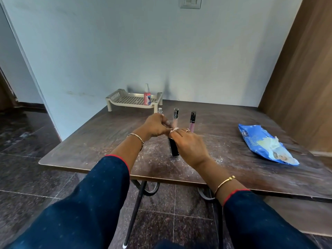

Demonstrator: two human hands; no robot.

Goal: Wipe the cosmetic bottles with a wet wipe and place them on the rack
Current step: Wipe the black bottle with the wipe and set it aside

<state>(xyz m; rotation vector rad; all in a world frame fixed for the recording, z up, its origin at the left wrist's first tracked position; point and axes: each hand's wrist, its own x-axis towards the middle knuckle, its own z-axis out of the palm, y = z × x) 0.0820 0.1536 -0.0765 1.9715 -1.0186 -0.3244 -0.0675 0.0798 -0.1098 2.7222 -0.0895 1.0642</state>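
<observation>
While two hands meet mid-frame over the table [233, 178], five cosmetic bottles show.
Left hand [156, 125] pinches one wet wipe [174, 129]; right hand [190, 148] grips one upright black bottle [173, 149] by its top. Three slim bottles [175, 118] stand just behind; one pink spray bottle [147, 98] stands on the single rack [125, 100], upper centre; one blue wipe pack [265, 145] lies at right.

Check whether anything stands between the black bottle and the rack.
Yes: a silver-capped bottle, a beige tube and a pink tube stand upright in a row between the black bottle and the rack. A pink spray bottle stands on the rack.
</observation>
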